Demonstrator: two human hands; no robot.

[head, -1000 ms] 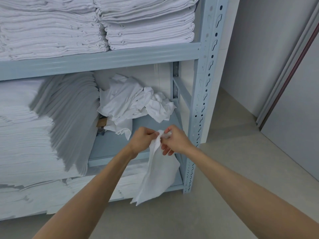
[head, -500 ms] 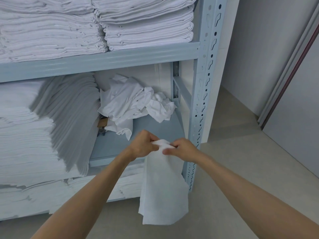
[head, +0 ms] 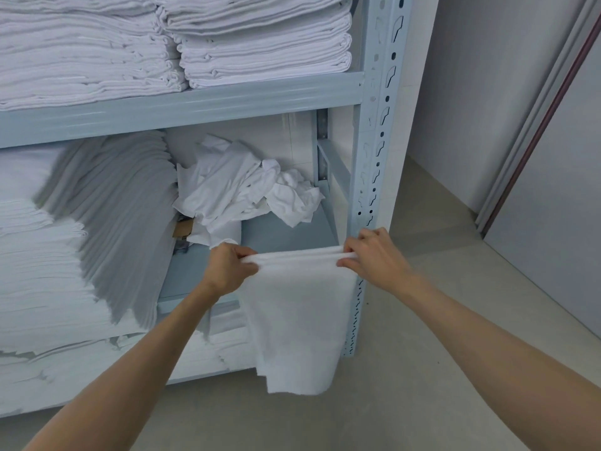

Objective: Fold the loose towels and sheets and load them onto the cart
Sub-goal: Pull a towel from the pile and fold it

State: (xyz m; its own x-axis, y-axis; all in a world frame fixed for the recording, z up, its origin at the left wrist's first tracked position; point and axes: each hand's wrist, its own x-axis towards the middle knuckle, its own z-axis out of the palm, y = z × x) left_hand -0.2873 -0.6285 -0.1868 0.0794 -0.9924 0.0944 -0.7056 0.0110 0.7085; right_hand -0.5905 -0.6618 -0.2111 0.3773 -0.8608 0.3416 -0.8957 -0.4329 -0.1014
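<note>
the left hand and right hand each pinch a top corner of a white towel, stretched between them and hanging doubled before the shelf. folding looks underway; next likely another fold. a crumpled pile waits behind. no cart in view.

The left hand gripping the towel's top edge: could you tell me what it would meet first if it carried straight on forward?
Probably the crumpled white linen on the middle shelf, directly beyond the left hand. Depth is unclear, so it might touch bare shelf first.
</note>
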